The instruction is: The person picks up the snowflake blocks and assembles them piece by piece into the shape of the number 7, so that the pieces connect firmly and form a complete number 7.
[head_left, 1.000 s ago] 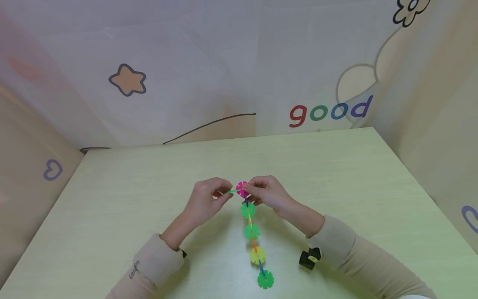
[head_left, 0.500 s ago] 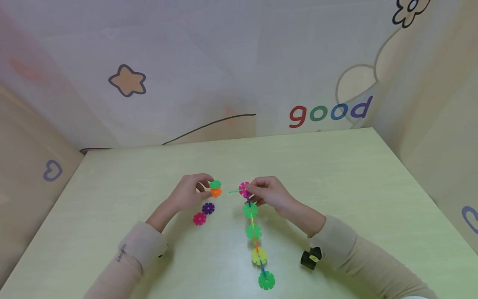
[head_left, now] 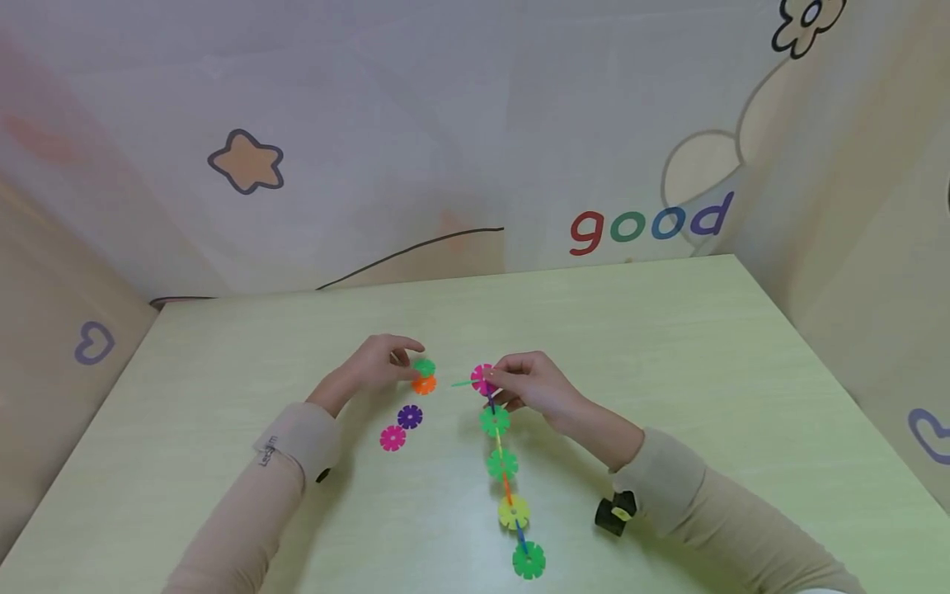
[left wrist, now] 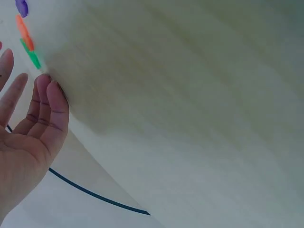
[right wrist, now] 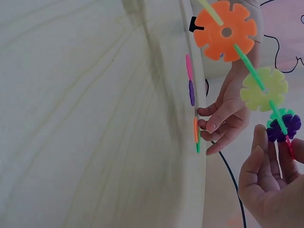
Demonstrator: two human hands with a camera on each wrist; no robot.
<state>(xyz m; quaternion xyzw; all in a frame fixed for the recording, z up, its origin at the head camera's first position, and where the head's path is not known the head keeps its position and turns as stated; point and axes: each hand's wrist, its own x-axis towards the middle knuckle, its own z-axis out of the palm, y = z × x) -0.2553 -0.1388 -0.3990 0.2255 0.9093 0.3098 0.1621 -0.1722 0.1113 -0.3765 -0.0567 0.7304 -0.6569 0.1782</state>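
In the head view, my right hand (head_left: 538, 388) pinches a pink notched disc (head_left: 481, 379) at the far end of a chain of interlocked discs. A green disc (head_left: 462, 383) juts edge-on from its left side. Discs facing up and discs on edge alternate down the chain to a green one (head_left: 529, 560). My left hand (head_left: 374, 363) hovers with loosely bent fingers beside a loose green disc (head_left: 425, 367) and an orange disc (head_left: 424, 385); whether it touches them I cannot tell. The left wrist view shows nothing held in that hand (left wrist: 38, 123).
Loose purple (head_left: 410, 417) and pink (head_left: 392, 438) discs lie on the pale table (head_left: 631, 330), left of the chain. A black device (head_left: 615, 513) is by the right cuff. Printed cloth (head_left: 416, 124) stands behind the table.
My left hand has let go of the edge-on green disc and moved left, bringing the loose discs into sight. My right hand keeps its pinch on the pink disc.
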